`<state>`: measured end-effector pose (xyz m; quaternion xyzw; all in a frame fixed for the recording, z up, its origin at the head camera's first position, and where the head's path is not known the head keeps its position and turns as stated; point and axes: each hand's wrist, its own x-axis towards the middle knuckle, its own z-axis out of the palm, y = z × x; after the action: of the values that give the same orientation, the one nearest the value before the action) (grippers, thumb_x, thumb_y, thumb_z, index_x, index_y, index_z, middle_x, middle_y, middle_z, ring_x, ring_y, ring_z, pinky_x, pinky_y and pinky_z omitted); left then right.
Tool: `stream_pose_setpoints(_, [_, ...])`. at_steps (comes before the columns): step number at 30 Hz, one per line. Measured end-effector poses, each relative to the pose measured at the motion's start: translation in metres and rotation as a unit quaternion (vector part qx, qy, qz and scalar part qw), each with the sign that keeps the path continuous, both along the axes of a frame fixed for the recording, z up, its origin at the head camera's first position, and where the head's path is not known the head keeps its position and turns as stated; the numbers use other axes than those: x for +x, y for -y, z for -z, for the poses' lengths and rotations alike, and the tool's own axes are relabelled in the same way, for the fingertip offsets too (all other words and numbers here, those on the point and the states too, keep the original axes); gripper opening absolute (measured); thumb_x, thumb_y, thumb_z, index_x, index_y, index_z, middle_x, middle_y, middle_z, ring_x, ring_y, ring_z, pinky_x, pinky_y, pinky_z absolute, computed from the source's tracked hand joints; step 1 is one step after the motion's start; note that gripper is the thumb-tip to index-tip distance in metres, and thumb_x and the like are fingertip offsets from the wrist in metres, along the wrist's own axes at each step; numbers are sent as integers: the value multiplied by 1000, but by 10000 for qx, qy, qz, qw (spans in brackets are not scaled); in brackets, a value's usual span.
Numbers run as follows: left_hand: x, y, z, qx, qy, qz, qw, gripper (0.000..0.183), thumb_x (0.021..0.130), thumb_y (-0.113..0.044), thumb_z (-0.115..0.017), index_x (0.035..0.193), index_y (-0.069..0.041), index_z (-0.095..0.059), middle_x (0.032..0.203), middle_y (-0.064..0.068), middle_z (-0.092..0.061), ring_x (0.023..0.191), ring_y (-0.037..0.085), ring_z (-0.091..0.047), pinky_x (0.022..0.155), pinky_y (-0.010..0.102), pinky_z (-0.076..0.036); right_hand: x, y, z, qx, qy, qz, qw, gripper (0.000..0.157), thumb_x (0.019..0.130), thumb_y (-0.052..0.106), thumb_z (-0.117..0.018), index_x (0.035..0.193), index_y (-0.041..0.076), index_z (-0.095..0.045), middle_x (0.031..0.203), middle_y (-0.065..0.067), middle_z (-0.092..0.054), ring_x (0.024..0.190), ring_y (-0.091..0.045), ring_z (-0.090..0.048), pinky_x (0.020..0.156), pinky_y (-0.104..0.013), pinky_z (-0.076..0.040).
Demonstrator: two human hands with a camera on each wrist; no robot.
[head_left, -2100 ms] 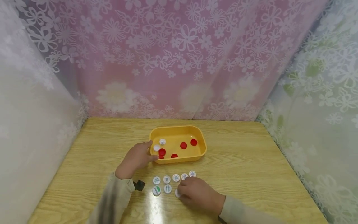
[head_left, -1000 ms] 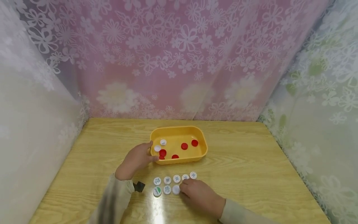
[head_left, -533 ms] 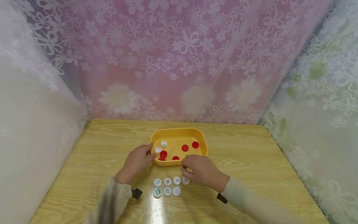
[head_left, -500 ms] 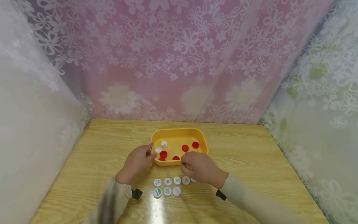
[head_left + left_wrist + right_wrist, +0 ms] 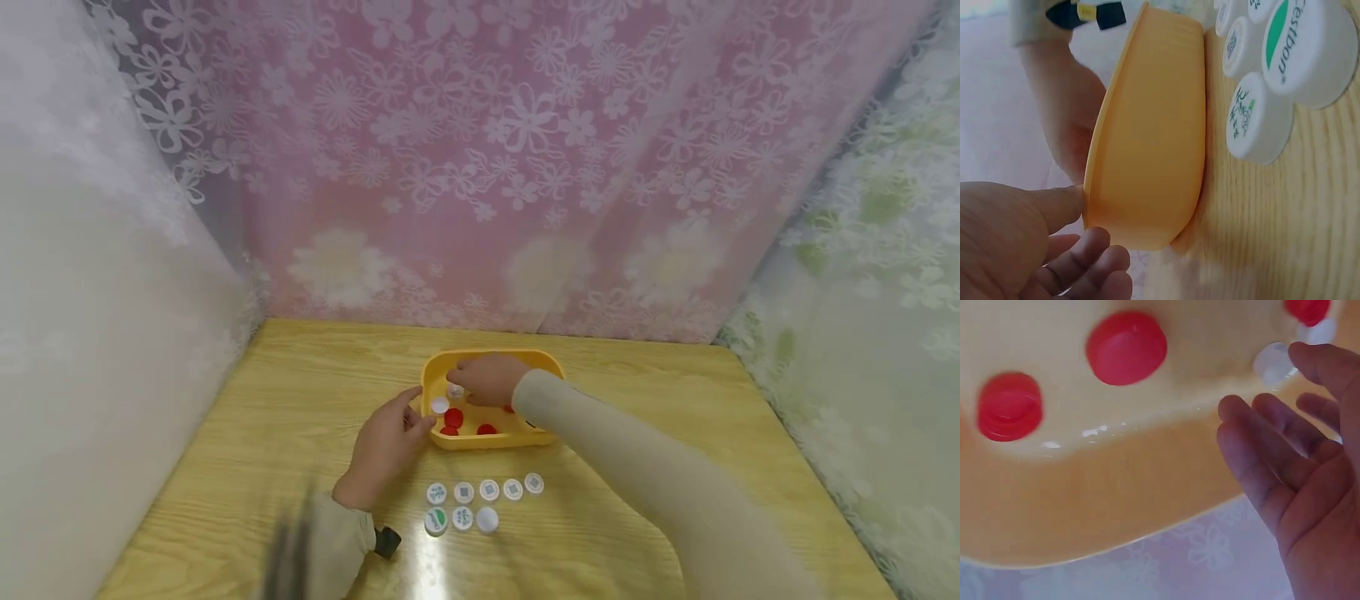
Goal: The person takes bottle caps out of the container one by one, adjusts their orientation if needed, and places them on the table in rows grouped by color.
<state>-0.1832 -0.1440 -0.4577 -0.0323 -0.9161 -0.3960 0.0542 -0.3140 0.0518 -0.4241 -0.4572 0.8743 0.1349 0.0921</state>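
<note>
My left hand [image 5: 384,446] holds the left near corner of a yellow plastic tray [image 5: 558,400], its thumb at the rim and the index finger at the left end. In the left wrist view its other fingers lie loosely bent by the tray's outer wall. My right hand [image 5: 491,379] reaches inside the tray, fingers apart in the right wrist view. A white bottle cap [image 5: 1272,362] lies at its thumb tip; whether they touch I cannot tell. Another white cap [image 5: 439,406] and several red caps [image 5: 453,418] lie in the tray, some hidden behind the right arm.
In front of the tray, white caps stand on the wooden table [image 5: 315,367] in two rows: several in the far row [image 5: 488,490], three in the near row [image 5: 462,518]. The near row's right cap [image 5: 487,520] has a plain top. A pink floral curtain [image 5: 465,208] hangs behind.
My right hand has left the plain white cap at the near row's right end and moved forward into the tray. My left hand stays at the tray's corner. The head view has shifted slightly.
</note>
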Motion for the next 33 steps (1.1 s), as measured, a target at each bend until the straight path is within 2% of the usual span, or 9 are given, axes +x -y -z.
stream_pose_setpoints(3, [2, 0, 1, -31, 34, 10, 10000, 52, 96, -28, -76, 142, -7, -63, 80, -5, -59, 69, 13, -52, 64, 30, -45, -16, 16, 16, 274, -67, -120, 9995, 32, 100, 37, -70, 129, 24, -66, 111, 4, -72, 95, -15, -68, 94, -32, -57])
stream_pose_setpoints(6, [2, 1, -3, -366, 61, 91, 9993, 50, 97, -29, -75, 141, -7, -65, 75, -5, -57, 66, 13, -50, 60, 29, -42, -26, 29, 24, 328, 108, -35, 9994, 25, 101, 37, -69, 123, 25, -68, 101, 8, -70, 86, -13, -64, 93, -29, -57])
stream_pose_setpoints(12, [2, 2, -14, -1138, 51, 85, 9935, 50, 96, -30, -74, 140, -8, -66, 70, -5, -56, 63, 14, -50, 54, 29, -41, -28, 44, 28, -120, 222, 126, 9996, 12, 100, 27, -71, 110, 21, -75, 87, 8, -70, 74, -14, -60, 84, -27, -57])
stream_pose_setpoints(16, [0, -2, -17, -1279, 141, 162, 9916, 50, 98, -30, -72, 141, -7, -64, 86, 3, -72, 70, 18, -61, 56, 32, -45, -25, 44, 32, -132, 25, 355, 9993, 10, 101, 26, -69, 100, 20, -77, 81, 7, -68, 71, -14, -57, 77, -24, -55])
stream_pose_setpoints(19, [0, -5, -16, -1255, 173, 226, 9917, 50, 99, -30, -71, 142, -6, -63, 86, 5, -72, 69, 19, -61, 55, 32, -45, -23, 41, 32, -74, -21, 488, 9988, 11, 101, 27, -69, 98, 20, -77, 79, 8, -67, 70, -14, -56, 74, -23, -53])
stream_pose_setpoints(23, [3, -6, -13, -998, 118, 152, 9948, 51, 99, -28, -71, 143, -5, -62, 64, -2, -55, 56, 17, -48, 50, 31, -37, -19, 42, 28, -137, 1, 519, 9986, 10, 100, 28, -71, 100, 22, -79, 81, 8, -70, 71, -14, -59, 77, -25, -56])
stream_pose_setpoints(27, [5, -3, -11, -847, 80, 73, 9963, 52, 99, -30, -71, 144, -6, -62, 60, -4, -47, 54, 16, -43, 50, 30, -35, -18, 47, 28, -139, 113, 586, 9981, 9, 99, 26, -71, 100, 20, -79, 83, 6, -70, 72, -15, -59, 78, -25, -56])
stream_pose_setpoints(31, [3, -6, -11, -875, 61, 48, 9961, 52, 98, -30, -72, 143, -6, -62, 62, -1, -51, 56, 18, -47, 51, 31, -37, -22, 45, 31, -247, 178, 638, 9975, 9, 98, 24, -73, 100, 18, -79, 80, 6, -68, 71, -15, -57, 76, -25, -55])
stream_pose_setpoints(33, [2, -10, -10, -917, 23, 102, 9957, 51, 98, -29, -72, 143, -6, -63, 73, 3, -65, 61, 19, -54, 52, 32, -41, -23, 40, 31, -271, 215, 755, 9965, 9, 98, 23, -73, 102, 18, -79, 79, 7, -67, 71, -15, -57, 77, -26, -55])
